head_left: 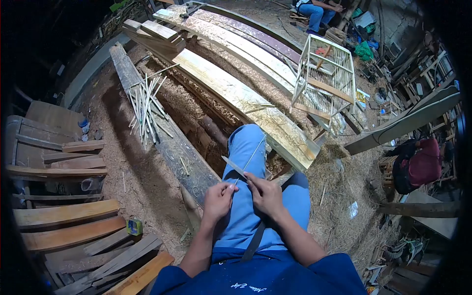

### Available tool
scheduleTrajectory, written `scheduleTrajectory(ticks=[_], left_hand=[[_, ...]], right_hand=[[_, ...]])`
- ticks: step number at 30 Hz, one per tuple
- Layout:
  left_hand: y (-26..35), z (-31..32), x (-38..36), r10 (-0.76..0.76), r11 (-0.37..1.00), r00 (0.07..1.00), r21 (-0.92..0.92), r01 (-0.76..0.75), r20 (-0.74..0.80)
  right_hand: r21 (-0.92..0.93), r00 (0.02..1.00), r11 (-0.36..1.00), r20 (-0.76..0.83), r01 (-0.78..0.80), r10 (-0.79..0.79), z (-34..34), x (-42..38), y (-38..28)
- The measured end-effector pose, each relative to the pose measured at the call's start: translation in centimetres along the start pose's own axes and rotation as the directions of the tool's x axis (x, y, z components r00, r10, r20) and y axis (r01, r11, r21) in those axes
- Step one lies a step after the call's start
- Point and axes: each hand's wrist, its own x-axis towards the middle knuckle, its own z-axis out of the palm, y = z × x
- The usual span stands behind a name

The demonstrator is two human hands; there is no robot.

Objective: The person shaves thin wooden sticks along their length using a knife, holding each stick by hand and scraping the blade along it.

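My right hand (266, 196) is closed around a knife (233, 165), its pale blade pointing up and to the left over my jeans. Between thumb and fingers of my left hand (218, 200) is a thin wooden stick (254, 153), slanting up along my raised knee. The blade crosses close to the stick, just ahead of both hands. Below my right hand, a dark flat strip (254, 241) runs down across my lap toward my shirt. A pile of similar thin sticks (143, 109) rests on the weathered plank (169, 140) to my left.
Long pale boards (231, 88) stretch ahead over wood shavings. A slatted wooden cage (325, 78) stands on them at right. Cut timber (73, 214) and a yellow-green tape measure (134, 226) lie at left. One person (424, 164) sits at right, another (317, 12) at the back.
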Motion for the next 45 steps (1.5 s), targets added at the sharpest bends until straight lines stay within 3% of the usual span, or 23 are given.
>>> scheduleTrajectory(ticks=[5, 7, 9, 11, 18, 24, 26, 28, 31, 33, 34, 38, 40, 42, 44, 45], left_hand=[[2.2, 0.7, 1.3, -0.051, 0.999, 0.998, 0.011, 0.051, 0.031], [1.1, 0.7, 1.1, 0.034, 0.997, 0.999, 0.067, -0.034, 0.001], [0.3, 0.5, 0.8, 0.023, 1.000, 1.000, 0.010, -0.023, 0.008], [-0.2, 0.2, 0.3, 0.012, 0.999, 1.000, -0.048, -0.011, 0.013], [-0.2, -2.2, -4.1, -0.117, 0.985, 0.989, -0.116, 0.127, 0.087], [-1.6, -5.4, -7.3, -0.187, 0.973, 0.970, -0.105, 0.204, 0.154], [-1.3, -4.5, -6.6, -0.170, 0.970, 0.981, -0.161, 0.182, 0.090], [-0.2, -3.2, -5.1, -0.155, 0.964, 0.986, -0.209, 0.166, 0.065], [-0.9, -1.3, -1.6, -0.070, 0.989, 0.998, -0.128, 0.070, 0.009], [-0.8, -0.2, 0.3, 0.071, 0.993, 0.995, 0.100, -0.063, -0.074], [-0.7, 0.0, 0.4, 0.075, 0.993, 0.995, 0.096, -0.068, -0.066], [-0.2, -1.0, -1.5, -0.077, 0.997, 0.997, -0.008, 0.077, -0.024], [-0.9, -2.3, -3.2, -0.137, 0.987, 0.989, -0.073, 0.141, 0.052], [-0.7, -3.4, -4.9, -0.149, 0.986, 0.987, -0.062, 0.153, 0.065], [-0.5, -4.3, -6.0, -0.189, 0.980, 0.978, -0.040, 0.193, 0.086], [-0.9, -4.4, -6.0, -0.154, 0.988, 0.985, 0.015, 0.153, 0.072]], right_hand=[[0.003, 1.000, 1.000, -0.014, 0.009, -0.009, 0.0, 0.1, 0.6], [-0.008, 0.999, 1.000, -0.036, 0.030, -0.030, 0.5, -0.1, 1.1], [-0.017, 0.997, 0.999, -0.050, 0.049, -0.050, 0.7, -0.4, 1.3], [-0.174, 0.999, 0.984, 0.019, 0.050, -0.047, 0.5, -0.5, 1.1], [-0.181, 1.000, 0.983, -0.024, 0.014, -0.019, 0.9, -0.4, 1.8], [-0.152, 0.987, 0.986, -0.158, -0.066, 0.041, 0.4, 0.8, 3.3], [-0.138, 0.987, 0.989, -0.159, -0.052, 0.030, 0.5, 0.7, 2.8], [-0.059, 0.998, 0.998, -0.062, 0.006, -0.010, 0.5, 0.1, 2.0], [-0.060, 0.998, 0.996, 0.015, 0.061, -0.060, 0.2, -1.2, 0.1], [-0.095, 0.997, 0.994, 0.054, 0.058, -0.053, 0.0, -1.9, -0.3], [-0.103, 0.998, 0.993, 0.049, 0.056, -0.051, 0.0, -1.9, 0.0], [-0.110, 0.999, 0.994, -0.038, 0.004, -0.008, -0.1, -1.0, 1.2], [-0.081, 0.988, 0.997, -0.153, -0.021, 0.009, 0.2, -0.3, 2.5], [-0.132, 0.991, 0.987, -0.108, -0.091, 0.077, -0.5, 0.6, 3.6], [-0.104, 0.950, 0.950, -0.140, -0.295, 0.280, -1.1, 1.6, 4.4], [-0.063, 0.952, 0.964, -0.184, -0.260, 0.244, -1.0, 1.8, 4.9]])
